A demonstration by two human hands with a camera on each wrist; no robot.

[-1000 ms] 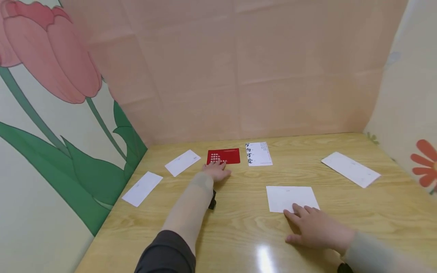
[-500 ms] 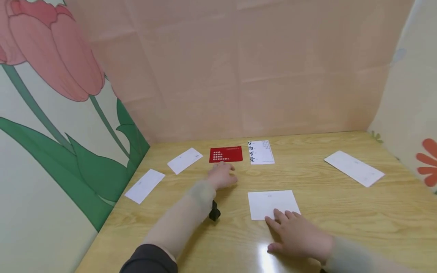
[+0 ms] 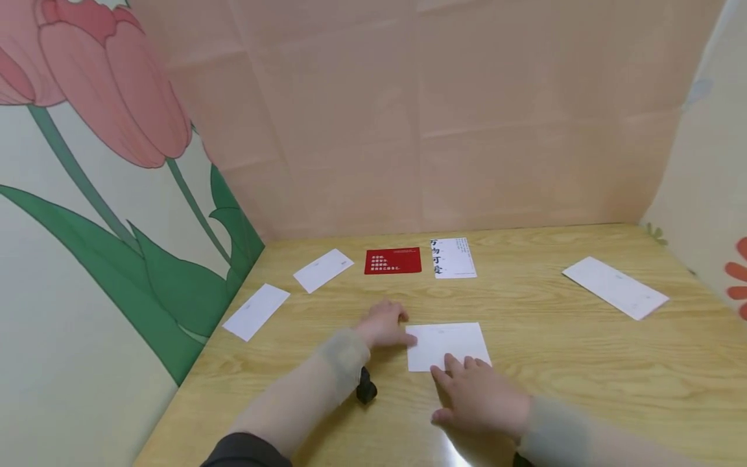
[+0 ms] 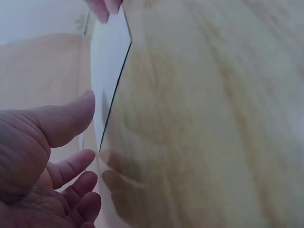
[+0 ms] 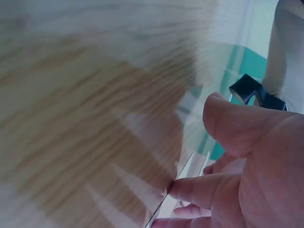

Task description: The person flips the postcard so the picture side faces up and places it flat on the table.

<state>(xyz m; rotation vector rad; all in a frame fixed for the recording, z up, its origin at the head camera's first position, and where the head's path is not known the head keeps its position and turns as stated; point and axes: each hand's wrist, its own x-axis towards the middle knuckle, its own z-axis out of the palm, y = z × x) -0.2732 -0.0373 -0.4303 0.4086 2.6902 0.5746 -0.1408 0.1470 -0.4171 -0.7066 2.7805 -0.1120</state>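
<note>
A white card [image 3: 443, 340] lies on the wooden table in front of me. My right hand [image 3: 481, 397] rests its fingertips on the near edge of this card, fingers spread and thumb apart on the table side. At the card's left edge is my left hand [image 3: 383, 324], its thumb at the card's upper left corner and its fingers loosely bent around nothing. In the left wrist view the left thumb [image 4: 71, 118] is beside the card [image 4: 109, 71], with a gap between thumb and fingers. The right wrist view shows the right fingers [image 5: 199, 190] at a thin card edge.
A red card [image 3: 392, 261] with white characters and a white card with black characters [image 3: 458, 259] lie at the back. Two white cards [image 3: 323, 270] [image 3: 257, 312] lie at the left. At the right is another white card or stack [image 3: 615, 287]. A pink-covered wall [image 3: 438, 130] stands behind.
My left hand has left the red card and come back toward me, to the white card. My right hand has slid that card leftward across the table.
</note>
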